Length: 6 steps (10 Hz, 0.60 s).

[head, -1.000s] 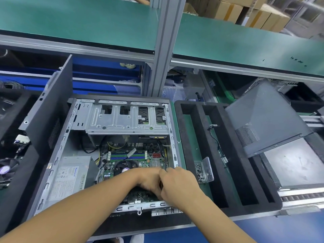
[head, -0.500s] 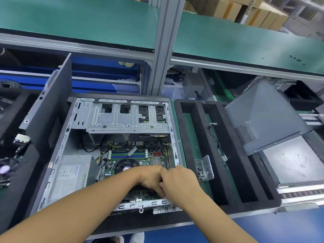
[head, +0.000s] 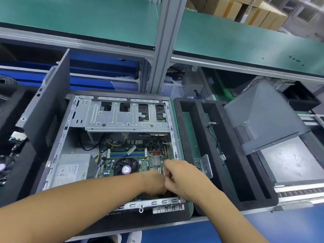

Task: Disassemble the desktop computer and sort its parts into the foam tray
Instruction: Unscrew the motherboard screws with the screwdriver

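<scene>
Beside foam tray (head: 256,205), open computer (head: 122,120) lies lengthwise near-to-far

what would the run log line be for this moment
computer: open | left hand: low over board, grip hidden | right hand: grips small tool beside it | foam tray: holds cable, bracket

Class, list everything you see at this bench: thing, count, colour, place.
computer case: one, grey, centre
power supply: one, grey, inside case, near left
fan: one, black, inside case
foam tray: one, black, right of case
bracket: one, silver, in tray
left panel: one, dark grey, upright left of case
right panel: one, grey, leaning over tray's right
boxes: several, brown, top right
left hand: one, inside case
right hand: one, beside it, gripping a tool
</scene>
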{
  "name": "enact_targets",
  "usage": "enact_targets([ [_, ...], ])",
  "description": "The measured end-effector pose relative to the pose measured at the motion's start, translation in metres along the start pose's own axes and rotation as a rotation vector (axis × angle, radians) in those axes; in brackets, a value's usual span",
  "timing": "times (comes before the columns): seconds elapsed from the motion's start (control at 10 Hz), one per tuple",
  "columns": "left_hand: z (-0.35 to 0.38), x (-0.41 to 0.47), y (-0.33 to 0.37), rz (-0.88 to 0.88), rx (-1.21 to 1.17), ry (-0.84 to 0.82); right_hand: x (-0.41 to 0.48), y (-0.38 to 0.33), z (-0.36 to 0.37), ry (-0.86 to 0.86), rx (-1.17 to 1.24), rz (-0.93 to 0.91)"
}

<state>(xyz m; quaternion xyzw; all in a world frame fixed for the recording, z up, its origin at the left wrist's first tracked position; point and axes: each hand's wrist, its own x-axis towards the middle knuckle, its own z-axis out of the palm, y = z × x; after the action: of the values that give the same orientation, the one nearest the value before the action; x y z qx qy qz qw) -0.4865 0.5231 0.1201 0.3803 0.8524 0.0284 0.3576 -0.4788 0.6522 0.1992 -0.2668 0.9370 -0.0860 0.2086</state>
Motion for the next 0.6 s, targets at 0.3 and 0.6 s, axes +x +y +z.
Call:
enact_targets([
  [0.3, 0.000, 0.002, 0.011, -0.251, -0.411, 0.122, -0.005, -0.007, -0.008, -0.024, -0.010, 0.024],
  [0.6, -0.040, -0.035, 0.023, -0.189, -0.464, 0.134, -0.008, -0.003, -0.005, -0.046, 0.010, 0.054],
])
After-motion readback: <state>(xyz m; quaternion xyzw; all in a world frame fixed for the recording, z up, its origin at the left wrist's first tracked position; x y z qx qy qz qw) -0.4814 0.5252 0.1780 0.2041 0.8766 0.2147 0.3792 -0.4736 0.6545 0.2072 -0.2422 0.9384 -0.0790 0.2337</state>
